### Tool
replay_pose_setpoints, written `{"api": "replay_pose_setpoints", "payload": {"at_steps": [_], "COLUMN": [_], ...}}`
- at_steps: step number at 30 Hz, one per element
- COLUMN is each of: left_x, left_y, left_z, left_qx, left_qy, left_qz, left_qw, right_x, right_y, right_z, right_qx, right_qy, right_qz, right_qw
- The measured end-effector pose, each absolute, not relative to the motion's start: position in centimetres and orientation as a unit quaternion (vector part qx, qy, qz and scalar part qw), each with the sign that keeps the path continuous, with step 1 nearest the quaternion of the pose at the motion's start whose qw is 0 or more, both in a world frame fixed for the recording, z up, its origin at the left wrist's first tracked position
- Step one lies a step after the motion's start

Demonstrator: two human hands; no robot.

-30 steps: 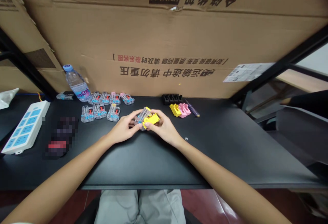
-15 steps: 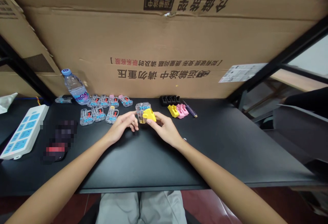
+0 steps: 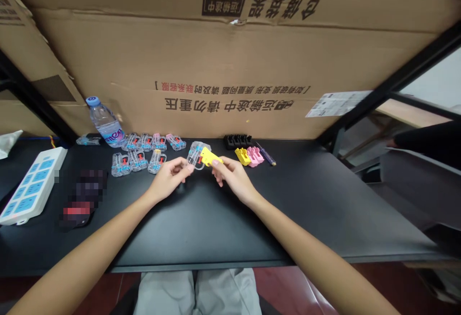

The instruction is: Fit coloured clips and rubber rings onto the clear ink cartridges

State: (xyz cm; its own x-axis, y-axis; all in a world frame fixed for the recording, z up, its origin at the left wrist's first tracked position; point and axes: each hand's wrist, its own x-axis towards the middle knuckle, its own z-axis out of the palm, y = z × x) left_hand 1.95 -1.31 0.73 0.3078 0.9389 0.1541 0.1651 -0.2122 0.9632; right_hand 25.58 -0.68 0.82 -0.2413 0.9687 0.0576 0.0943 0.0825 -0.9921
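Between my hands is a clear plastic casing [image 3: 195, 150] with blue and red parts inside. My left hand [image 3: 170, 177] pinches its lower left edge. A yellow plastic piece [image 3: 210, 157] lies over the casing's right side, and my right hand [image 3: 234, 178] grips its right end between thumb and fingers. Whether the two parts are joined I cannot tell. Just left of my left hand, several similar clear casings [image 3: 138, 160] lie in two rows. To the right of my right hand sit yellow pieces [image 3: 243, 156], pink pieces [image 3: 255, 156] and a row of black pieces [image 3: 237, 141].
A screwdriver [image 3: 267, 155] lies right of the pink pieces. Back left stands a water bottle [image 3: 108, 125]. A white power strip [image 3: 34, 185] and a blurred dark object [image 3: 86, 197] are at the left. Cardboard [image 3: 230, 60] walls the back of the black table [image 3: 201, 238].
My left fingers have closed on the casing's edge. The casing has turned so its inner parts show, and the yellow piece now points up and left, with my right hand at its end.
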Motion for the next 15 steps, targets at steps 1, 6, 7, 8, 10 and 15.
{"api": "replay_pose_setpoints", "payload": {"at_steps": [1, 6, 7, 8, 10, 15], "left_x": [2.1, 2.6, 2.5, 2.3, 2.0, 2.1], "left_y": [-1.4, -1.7, -1.6, -1.5, -1.4, -1.7], "left_z": [0.6, 0.4, 0.5, 0.7, 1.1, 1.2], "left_qx": [0.667, 0.672, 0.667, 0.661, 0.65, 0.674], "left_qy": [0.415, 0.407, 0.407, 0.409, 0.415, 0.421], "left_qz": [0.394, 0.368, 0.381, 0.396, 0.423, 0.405], "left_qw": [0.477, 0.498, 0.494, 0.489, 0.475, 0.453], "right_x": [25.3, 24.8, 25.0, 25.3, 25.8, 25.7], "right_y": [-1.0, -1.4, -1.3, -1.0, -0.5, -0.7], "right_z": [0.9, 1.1, 1.0, 0.9, 0.8, 0.9], "right_qx": [-0.438, -0.426, -0.433, -0.441, -0.457, -0.452], "right_qy": [-0.621, -0.649, -0.631, -0.606, -0.554, -0.578], "right_qz": [0.508, 0.515, 0.521, 0.528, 0.54, 0.539], "right_qw": [0.405, 0.364, 0.379, 0.399, 0.439, 0.415]}}
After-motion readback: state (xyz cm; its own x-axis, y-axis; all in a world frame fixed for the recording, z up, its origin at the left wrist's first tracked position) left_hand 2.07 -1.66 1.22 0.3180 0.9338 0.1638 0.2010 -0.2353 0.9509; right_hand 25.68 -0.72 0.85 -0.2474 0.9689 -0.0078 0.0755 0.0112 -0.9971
